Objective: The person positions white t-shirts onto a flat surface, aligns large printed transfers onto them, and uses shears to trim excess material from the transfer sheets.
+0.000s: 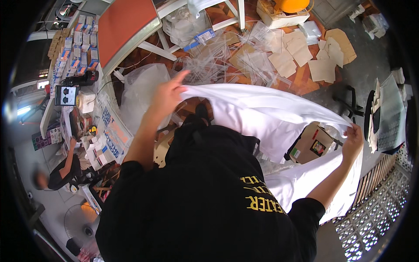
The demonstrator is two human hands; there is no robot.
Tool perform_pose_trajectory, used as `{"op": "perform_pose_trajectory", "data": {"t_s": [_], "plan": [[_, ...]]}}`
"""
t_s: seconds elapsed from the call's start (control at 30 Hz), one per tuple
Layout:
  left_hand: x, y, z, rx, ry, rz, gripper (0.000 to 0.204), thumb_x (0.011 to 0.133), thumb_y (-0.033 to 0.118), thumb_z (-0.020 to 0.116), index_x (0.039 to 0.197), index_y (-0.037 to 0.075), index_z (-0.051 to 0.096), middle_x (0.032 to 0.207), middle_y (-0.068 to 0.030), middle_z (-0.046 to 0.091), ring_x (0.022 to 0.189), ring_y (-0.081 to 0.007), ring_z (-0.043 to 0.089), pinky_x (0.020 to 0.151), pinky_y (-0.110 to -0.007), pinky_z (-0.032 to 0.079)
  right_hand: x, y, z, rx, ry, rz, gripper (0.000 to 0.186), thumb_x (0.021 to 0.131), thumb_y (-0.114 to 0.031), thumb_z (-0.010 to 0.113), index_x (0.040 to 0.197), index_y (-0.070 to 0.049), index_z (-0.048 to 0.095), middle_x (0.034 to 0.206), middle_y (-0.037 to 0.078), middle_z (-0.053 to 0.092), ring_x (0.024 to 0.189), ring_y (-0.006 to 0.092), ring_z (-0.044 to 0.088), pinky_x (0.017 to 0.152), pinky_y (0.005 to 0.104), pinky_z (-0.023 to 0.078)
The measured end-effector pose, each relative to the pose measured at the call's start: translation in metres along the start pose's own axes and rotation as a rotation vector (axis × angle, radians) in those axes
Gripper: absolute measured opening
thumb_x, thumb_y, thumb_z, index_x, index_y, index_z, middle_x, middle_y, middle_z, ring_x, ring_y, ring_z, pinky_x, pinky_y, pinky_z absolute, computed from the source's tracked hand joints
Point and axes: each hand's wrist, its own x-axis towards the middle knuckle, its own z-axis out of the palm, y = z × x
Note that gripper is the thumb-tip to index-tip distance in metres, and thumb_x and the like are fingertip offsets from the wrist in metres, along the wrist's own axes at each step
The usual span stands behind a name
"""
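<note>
A large white cloth (257, 98) is stretched between my two hands in front of my body. My left hand (168, 95) pinches its left end, with the index finger sticking out away from the cloth. At the far right, my right hand (352, 142) grips the other end of the upper edge. From there the fabric hangs in folds and runs back down toward my right forearm. Whether it is a garment I cannot tell. Partly behind the cloth is a brown cardboard box (309, 150) with a dark picture label.
Clear plastic sleeves (209, 61) and brown paper sheets (323, 70) litter the floor ahead. A red-topped table (124, 30) stands at the upper left, near stacked small boxes (80, 48). Another person (65, 168) sits at the left, above a fan (83, 225). A chair base (349, 100) is at right.
</note>
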Motion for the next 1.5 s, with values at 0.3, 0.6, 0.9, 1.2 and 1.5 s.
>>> {"op": "perform_pose_trajectory", "data": {"t_s": [0.3, 0.6, 0.9, 1.2, 1.5], "plan": [[-0.103, -0.139, -0.144, 0.149, 0.677, -0.222, 0.014, 0.088, 0.004, 0.061, 0.102, 0.002, 0.063, 0.090, -0.0081, 0.067, 0.072, -0.0163, 0.063, 0.062, -0.034, 0.052, 0.004, -0.165, 0.141, 0.329, -0.262, -0.286, 0.012, 0.081, 0.005, 0.066, 0.092, 0.001, 0.069, 0.079, 0.010, 0.067, 0.071, 0.0171, 0.063, 0.068, 0.0292, 0.050], [-0.122, -0.181, -0.316, -0.123, 0.892, 0.052, 0.015, 0.089, 0.005, 0.063, 0.103, 0.002, 0.067, 0.109, -0.0088, 0.071, 0.103, -0.0141, 0.062, 0.094, -0.027, 0.044, 0.061, -0.379, 0.256, 0.175, -0.383, -0.523, 0.013, 0.088, -0.008, 0.068, 0.098, 0.000, 0.069, 0.074, 0.011, 0.066, 0.066, 0.0125, 0.056, 0.064, 0.0280, 0.047], [-0.148, -0.236, -0.482, -0.125, 0.748, 0.374, 0.019, 0.083, 0.015, 0.070, 0.091, -0.001, 0.065, 0.086, -0.0068, 0.062, 0.076, -0.0132, 0.057, 0.066, -0.023, 0.043, 0.078, -0.527, 0.252, 0.370, -0.442, -0.559, 0.008, 0.087, -0.003, 0.062, 0.092, -0.001, 0.069, 0.076, -0.002, 0.058, 0.064, 0.0056, 0.047, 0.055, 0.0213, 0.035], [0.062, -0.225, -0.706, 0.231, 0.711, 0.028, 0.032, 0.092, 0.027, 0.066, 0.104, -0.003, 0.071, 0.093, -0.0045, 0.070, 0.085, -0.0107, 0.061, 0.078, -0.026, 0.048, 0.212, -0.816, 0.337, -0.174, -0.286, -0.971, 0.025, 0.090, -0.020, 0.064, 0.096, 0.003, 0.065, 0.081, 0.004, 0.064, 0.071, 0.0126, 0.055, 0.068, 0.0274, 0.045], [0.300, -0.410, -0.639, 0.499, 0.706, -0.437, 0.011, 0.083, 0.020, 0.068, 0.086, 0.017, 0.078, 0.087, -0.0109, 0.074, 0.083, -0.0239, 0.071, 0.077, -0.038, 0.054, 0.274, -0.808, 0.640, -0.463, -0.223, -0.334, 0.031, 0.088, -0.026, 0.057, 0.111, -0.012, 0.072, 0.120, 0.017, 0.067, 0.108, 0.0356, 0.066, 0.092, 0.0440, 0.053]]}}
